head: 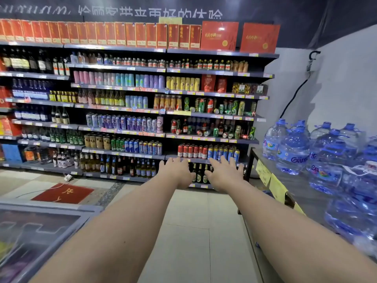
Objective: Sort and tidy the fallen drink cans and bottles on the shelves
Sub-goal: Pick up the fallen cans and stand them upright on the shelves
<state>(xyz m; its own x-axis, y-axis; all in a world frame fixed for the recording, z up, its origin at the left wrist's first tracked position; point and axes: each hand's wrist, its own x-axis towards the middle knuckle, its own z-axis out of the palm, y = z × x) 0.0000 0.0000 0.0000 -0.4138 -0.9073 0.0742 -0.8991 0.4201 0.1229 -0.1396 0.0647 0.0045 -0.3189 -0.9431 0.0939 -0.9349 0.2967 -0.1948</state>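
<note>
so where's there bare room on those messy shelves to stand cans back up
Hardly any on the two cluttered shelves: fallen cans fill their fronts. The red and blue can row below has a dark gap left of it, and bare shelf right of the blue cans.

Both forearms are bare, the left hand [177, 173] and right hand [225, 174] ungloved.

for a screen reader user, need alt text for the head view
Both hands, left and right, reach out open and empty toward drink shelves, where cans lie toppled on two right-hand shelves. Water jugs stand at right.
</note>
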